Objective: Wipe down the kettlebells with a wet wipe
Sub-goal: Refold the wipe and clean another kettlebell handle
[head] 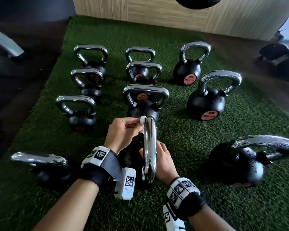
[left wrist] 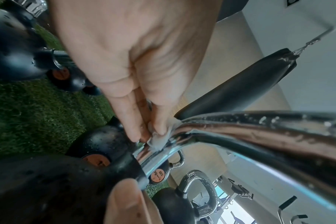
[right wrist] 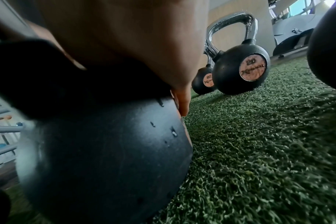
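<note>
A black kettlebell with a chrome handle point(head: 149, 147) stands on the turf right in front of me, its round body point(right wrist: 105, 151) mostly hidden under my hands in the head view. My left hand point(head: 138, 125) pinches a small white wet wipe point(head: 142, 124) against the far upper bend of that handle. The left wrist view shows the fingertips point(left wrist: 133, 133) pressing the crumpled wipe point(left wrist: 159, 141) onto the chrome handle point(left wrist: 259, 125). My right hand point(head: 162, 162) grips the kettlebell at the handle's base, thumb on the left side, palm point(right wrist: 125, 45) over the ball.
Several more chrome-handled kettlebells stand in rows on the green turf point(head: 190, 130). One kettlebell point(head: 237, 164) sits close on the right, another point(head: 45, 167) close on the left. A wooden box point(head: 157, 9) closes the back; a black punch bag point(left wrist: 240, 86) hangs above.
</note>
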`<action>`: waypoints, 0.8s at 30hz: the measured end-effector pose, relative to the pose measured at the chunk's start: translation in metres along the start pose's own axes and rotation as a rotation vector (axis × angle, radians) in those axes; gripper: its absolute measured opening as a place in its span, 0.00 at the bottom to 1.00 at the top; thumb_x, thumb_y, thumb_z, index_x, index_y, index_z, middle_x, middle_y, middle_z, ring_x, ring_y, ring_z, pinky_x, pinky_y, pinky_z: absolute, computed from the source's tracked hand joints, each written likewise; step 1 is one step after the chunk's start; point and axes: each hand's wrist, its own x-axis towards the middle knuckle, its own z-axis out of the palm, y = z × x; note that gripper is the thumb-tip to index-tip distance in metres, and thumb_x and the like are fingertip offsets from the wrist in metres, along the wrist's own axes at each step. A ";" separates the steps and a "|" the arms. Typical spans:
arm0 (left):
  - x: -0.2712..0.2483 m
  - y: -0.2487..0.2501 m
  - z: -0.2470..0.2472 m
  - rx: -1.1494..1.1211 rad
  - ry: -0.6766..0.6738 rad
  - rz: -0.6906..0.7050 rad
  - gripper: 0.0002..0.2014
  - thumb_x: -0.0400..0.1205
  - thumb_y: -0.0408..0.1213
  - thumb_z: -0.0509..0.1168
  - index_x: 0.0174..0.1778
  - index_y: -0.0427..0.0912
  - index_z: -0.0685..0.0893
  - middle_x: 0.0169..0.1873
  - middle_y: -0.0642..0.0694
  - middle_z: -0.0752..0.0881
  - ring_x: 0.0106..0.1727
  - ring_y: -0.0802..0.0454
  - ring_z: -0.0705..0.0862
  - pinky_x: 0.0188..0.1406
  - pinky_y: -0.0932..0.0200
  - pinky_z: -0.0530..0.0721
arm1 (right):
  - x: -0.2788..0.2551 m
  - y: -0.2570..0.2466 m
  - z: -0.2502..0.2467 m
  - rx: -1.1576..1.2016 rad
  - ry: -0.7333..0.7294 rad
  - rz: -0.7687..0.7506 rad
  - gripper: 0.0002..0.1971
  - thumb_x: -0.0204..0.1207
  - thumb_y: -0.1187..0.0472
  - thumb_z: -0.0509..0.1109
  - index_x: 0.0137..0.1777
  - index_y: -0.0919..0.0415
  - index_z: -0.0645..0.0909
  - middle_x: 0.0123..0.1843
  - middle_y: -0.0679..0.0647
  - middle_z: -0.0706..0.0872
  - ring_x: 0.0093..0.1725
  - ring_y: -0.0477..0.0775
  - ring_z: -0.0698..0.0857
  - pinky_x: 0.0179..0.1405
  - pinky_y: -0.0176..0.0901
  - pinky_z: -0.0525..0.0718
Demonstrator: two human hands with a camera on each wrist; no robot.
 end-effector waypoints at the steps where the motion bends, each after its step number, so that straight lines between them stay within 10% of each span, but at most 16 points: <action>1: -0.001 0.004 -0.001 -0.025 -0.018 -0.006 0.08 0.77 0.44 0.79 0.52 0.55 0.95 0.46 0.49 0.95 0.54 0.51 0.93 0.61 0.49 0.90 | 0.000 0.000 0.000 0.007 0.005 0.011 0.35 0.79 0.39 0.69 0.83 0.48 0.66 0.77 0.49 0.76 0.77 0.51 0.72 0.78 0.54 0.74; 15: -0.035 0.040 0.002 -0.304 -0.020 -0.026 0.11 0.72 0.32 0.77 0.50 0.45 0.93 0.39 0.47 0.93 0.44 0.53 0.92 0.47 0.60 0.93 | 0.001 -0.001 -0.001 -0.001 0.000 0.022 0.33 0.79 0.41 0.70 0.82 0.49 0.68 0.75 0.50 0.77 0.74 0.52 0.73 0.77 0.53 0.74; 21: -0.070 0.030 -0.017 -0.311 -0.136 -0.106 0.15 0.68 0.36 0.81 0.49 0.37 0.94 0.43 0.37 0.94 0.44 0.46 0.93 0.47 0.58 0.93 | -0.003 -0.013 -0.013 0.026 -0.069 0.008 0.46 0.68 0.30 0.52 0.84 0.55 0.67 0.77 0.54 0.75 0.76 0.56 0.71 0.79 0.53 0.71; 24: -0.080 0.025 -0.011 -0.328 -0.088 -0.055 0.17 0.68 0.34 0.80 0.51 0.34 0.93 0.43 0.34 0.93 0.45 0.45 0.93 0.47 0.58 0.93 | -0.004 -0.014 -0.016 -0.039 -0.095 -0.023 0.37 0.80 0.41 0.64 0.85 0.57 0.66 0.79 0.56 0.74 0.76 0.57 0.71 0.79 0.53 0.69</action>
